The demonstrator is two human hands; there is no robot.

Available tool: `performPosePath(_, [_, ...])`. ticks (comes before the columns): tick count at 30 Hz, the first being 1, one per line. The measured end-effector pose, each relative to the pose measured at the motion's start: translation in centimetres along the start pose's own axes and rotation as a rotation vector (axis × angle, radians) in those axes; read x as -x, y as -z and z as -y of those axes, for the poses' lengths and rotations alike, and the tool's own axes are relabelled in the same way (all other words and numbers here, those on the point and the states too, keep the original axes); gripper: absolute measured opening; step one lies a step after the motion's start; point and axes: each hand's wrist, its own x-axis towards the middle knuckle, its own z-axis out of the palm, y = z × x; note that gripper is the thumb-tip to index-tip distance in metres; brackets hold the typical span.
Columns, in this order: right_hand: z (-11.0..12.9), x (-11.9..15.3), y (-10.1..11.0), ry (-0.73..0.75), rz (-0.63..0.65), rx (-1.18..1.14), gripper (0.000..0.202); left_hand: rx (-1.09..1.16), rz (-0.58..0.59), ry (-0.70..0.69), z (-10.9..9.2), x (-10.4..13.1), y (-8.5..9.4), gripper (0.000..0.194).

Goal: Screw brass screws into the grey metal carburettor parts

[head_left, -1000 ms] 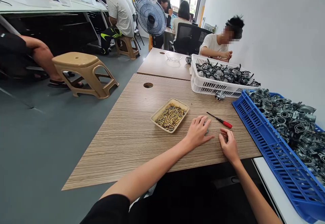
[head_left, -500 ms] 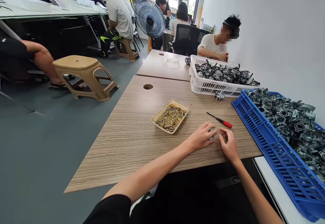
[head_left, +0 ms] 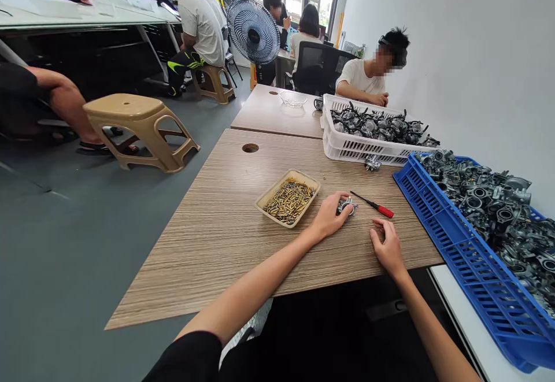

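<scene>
My left hand (head_left: 330,215) is closed around a small silver metal carburetor body (head_left: 347,207) on the wooden table. A ring-shaped opening of that part faces me. My right hand (head_left: 388,249) rests near the table's front edge, its fingers bent and thumb apart, with nothing visible in it. A screwdriver (head_left: 376,205) with a red handle lies beyond the right hand, its dark shaft pointing toward the carburetor body. Left of my left hand stands a beige tray (head_left: 262,207) of small brass-coloured pieces (head_left: 289,200).
A blue crate (head_left: 459,255) heaped with metal carburetor parts (head_left: 489,197) stands on the right. Behind it is a white crate (head_left: 359,149) of dark assemblies, with another carburetor (head_left: 372,163) before it. A person (head_left: 362,78) sits across. A plastic stool (head_left: 139,128) stands left.
My left hand has moved left and away from me with the carburetor body, leaving a wider gap to my right hand. The right hand has barely moved.
</scene>
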Motion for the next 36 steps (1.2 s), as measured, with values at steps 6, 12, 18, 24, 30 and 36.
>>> performPosePath(6, [-0.2, 0.1, -0.1, 0.021, 0.002, 0.003, 0.027, -0.038, -0.082, 0.002, 0.8, -0.5, 0.2, 0.027])
performPosePath(12, [-0.2, 0.1, -0.1, 0.014, 0.002, -0.004, 0.028, -0.223, -0.015, -0.093, 0.5, 0.0, 0.2, 0.039])
performPosePath(18, [-0.2, 0.2, -0.1, 0.018, 0.006, -0.006, 0.028, -0.445, 0.124, -0.23, 0.1, 0.6, 0.0, 0.067])
performPosePath(24, [0.0, 0.1, 0.0, 0.027, 0.012, 0.012, 0.027, -0.499, 0.138, -0.196, -0.1, 0.1, 0.3, 0.077])
performPosePath(30, [0.0, 0.1, 0.1, 0.036, 0.026, 0.036, 0.027, -0.524, 0.147, -0.165, -0.6, -0.1, 1.3, 0.065])
performPosePath(36, [0.1, 0.1, 0.1, 0.038, 0.025, 0.05, 0.028, -0.574, 0.173, -0.21, -1.2, 0.3, 1.2, 0.057])
